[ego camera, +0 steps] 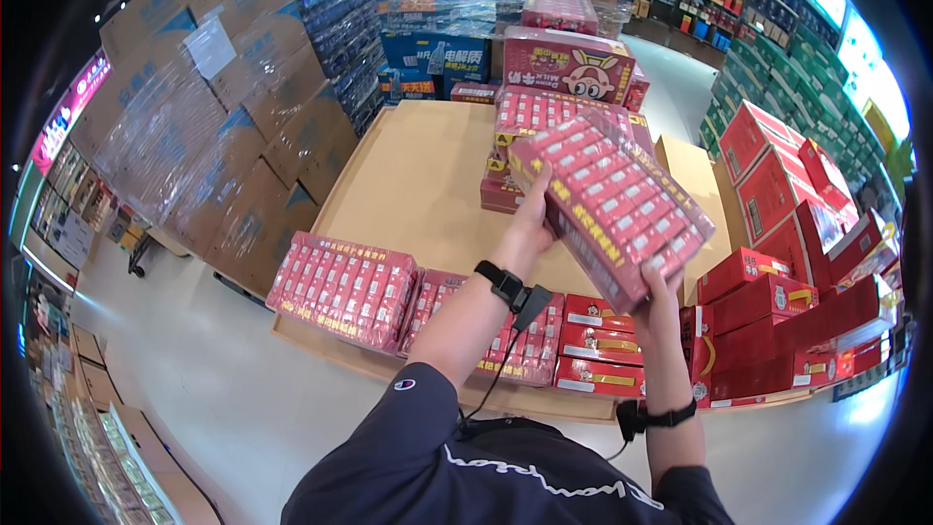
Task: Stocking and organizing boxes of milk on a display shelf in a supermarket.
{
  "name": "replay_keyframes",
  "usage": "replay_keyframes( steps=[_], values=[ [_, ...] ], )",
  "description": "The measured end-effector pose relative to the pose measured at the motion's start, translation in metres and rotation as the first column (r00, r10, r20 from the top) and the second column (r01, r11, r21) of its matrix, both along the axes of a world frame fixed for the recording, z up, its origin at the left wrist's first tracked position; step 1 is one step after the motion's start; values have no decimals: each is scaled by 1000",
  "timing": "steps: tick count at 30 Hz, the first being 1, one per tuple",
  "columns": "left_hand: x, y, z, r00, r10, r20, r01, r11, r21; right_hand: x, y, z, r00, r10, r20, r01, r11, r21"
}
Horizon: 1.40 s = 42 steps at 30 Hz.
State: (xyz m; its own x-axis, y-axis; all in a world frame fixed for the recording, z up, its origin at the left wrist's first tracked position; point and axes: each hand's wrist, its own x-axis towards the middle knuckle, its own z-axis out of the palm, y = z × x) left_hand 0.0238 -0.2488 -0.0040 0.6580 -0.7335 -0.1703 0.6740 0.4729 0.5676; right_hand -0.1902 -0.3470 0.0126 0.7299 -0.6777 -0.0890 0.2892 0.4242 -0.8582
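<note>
A shrink-wrapped tray of red drink cartons point(612, 204) is held tilted above a wooden display platform point(408, 175). My left hand point(536, 215) grips its near left side, and my right hand point(660, 299) grips its lower right corner. Behind it, on the platform, stands a stack of similar carton packs point(532, 106). Another wrapped carton pack point(342, 292) lies at the platform's near left edge, with more packs point(521, 350) beside it. Red gift boxes with yellow handles point(601, 343) are stacked below my right hand.
Tall film-wrapped cardboard boxes point(219, 102) stand on the left. Blue drink cases point(437, 51) are piled beyond the platform. Red boxes point(773, 197) and stacked green cases point(780, 80) rise on the right. A pale floor point(204, 372) runs along the near left side.
</note>
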Motion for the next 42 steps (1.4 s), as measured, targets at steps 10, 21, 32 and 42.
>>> replay_keyframes(
  steps=[10,21,32,42],
  values=[
    [-106,90,-39,966,-37,-255,77,986,149,-89,16,-19,980,167,-111,-168,986,-4],
    [-137,200,-76,936,225,-271,-140,944,299,-45,41,-76,841,517,-160,-497,855,148],
    [-123,269,-84,728,-505,464,-303,371,878,-45,50,-152,814,524,-251,-498,852,164],
    [7,192,-30,111,-805,583,-804,272,529,-41,56,-139,805,536,-252,-541,839,57]
  ],
)
